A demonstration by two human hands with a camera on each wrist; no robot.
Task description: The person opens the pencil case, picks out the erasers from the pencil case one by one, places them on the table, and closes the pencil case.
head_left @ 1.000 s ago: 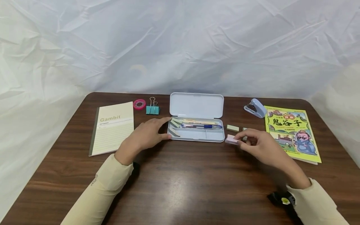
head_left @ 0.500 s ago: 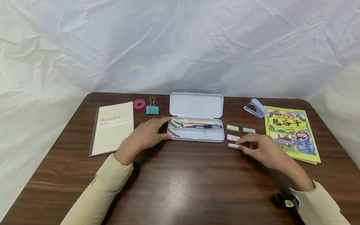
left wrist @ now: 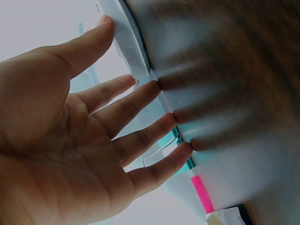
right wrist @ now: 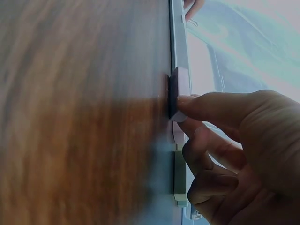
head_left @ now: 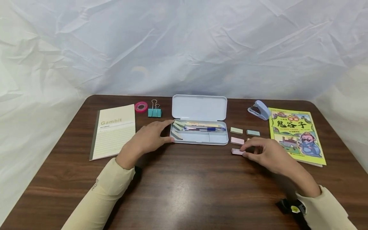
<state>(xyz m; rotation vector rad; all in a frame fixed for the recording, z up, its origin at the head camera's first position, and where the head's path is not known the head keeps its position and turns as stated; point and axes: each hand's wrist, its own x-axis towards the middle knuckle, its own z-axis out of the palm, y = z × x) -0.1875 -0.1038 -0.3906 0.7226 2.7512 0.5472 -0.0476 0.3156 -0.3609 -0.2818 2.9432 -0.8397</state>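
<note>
My left hand (head_left: 148,137) rests at the left end of an open white pencil case (head_left: 195,138), thumb and fingers spread in the left wrist view. Several pens (head_left: 205,129) lie in its back compartment, and pale green and beige pieces sit at its left end. Beyond the case's right side, my right hand (head_left: 268,153) pinches a small pale pink eraser (head_left: 237,151) between thumb and fingers, low at the tabletop. Behind it lie another pink eraser (head_left: 237,140), a pale green one (head_left: 236,130) and a pale blue one (head_left: 253,133). A yellowish piece is mostly hidden by my right fingers.
On the left lie a notebook (head_left: 113,132), a pink tape roll (head_left: 141,107) and a teal binder clip (head_left: 154,112). A light blue stapler (head_left: 259,110) and a yellow comic book (head_left: 297,137) occupy the right side. The pencil case lid (head_left: 199,107) stands raised behind.
My right hand has drawn the pinched pink eraser toward the near side, away from the other pink one, uncovering the blue eraser. My left hand has stayed at the case.
</note>
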